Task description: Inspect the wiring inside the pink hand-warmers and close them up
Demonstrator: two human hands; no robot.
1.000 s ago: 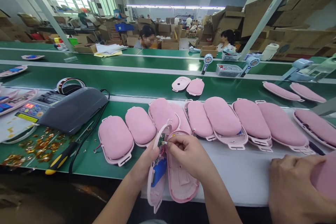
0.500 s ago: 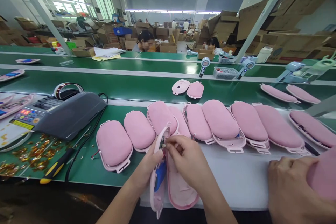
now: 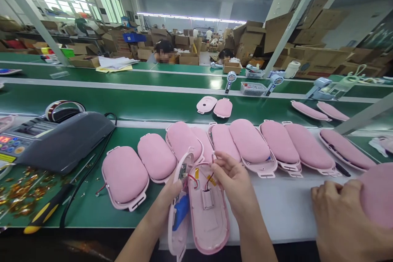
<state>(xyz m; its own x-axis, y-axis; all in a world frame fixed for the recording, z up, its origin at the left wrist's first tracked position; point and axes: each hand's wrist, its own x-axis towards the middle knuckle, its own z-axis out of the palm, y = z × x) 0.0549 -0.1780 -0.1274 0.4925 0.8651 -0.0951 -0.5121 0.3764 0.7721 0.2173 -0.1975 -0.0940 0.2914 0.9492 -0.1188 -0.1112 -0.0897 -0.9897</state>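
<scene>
My left hand (image 3: 167,198) grips a pink shell half (image 3: 176,233) tilted on its edge; a blue part (image 3: 181,213) and a circuit board (image 3: 183,170) show inside it. Beside it lies the other pink shell half (image 3: 211,225), hollow side up, holding a small white component (image 3: 208,199), yellow tape and red and black wires. My right hand (image 3: 230,176) pinches a small wire end (image 3: 213,157) above the top of that open half. A row of pink padded cases (image 3: 156,157) stands behind my hands.
Another person's hand (image 3: 346,208) holds a pink case at the right. A grey tape dispenser (image 3: 67,141), yellow-black screwdriver (image 3: 49,208) and amber tape scraps (image 3: 21,192) lie left. Two pink pieces (image 3: 222,108) and small fans (image 3: 231,80) are farther back.
My right hand has moved right, away from the tilted half, with the wire end. The open half's inside now shows. The view has shifted, and the neighbouring hand still holds its case.
</scene>
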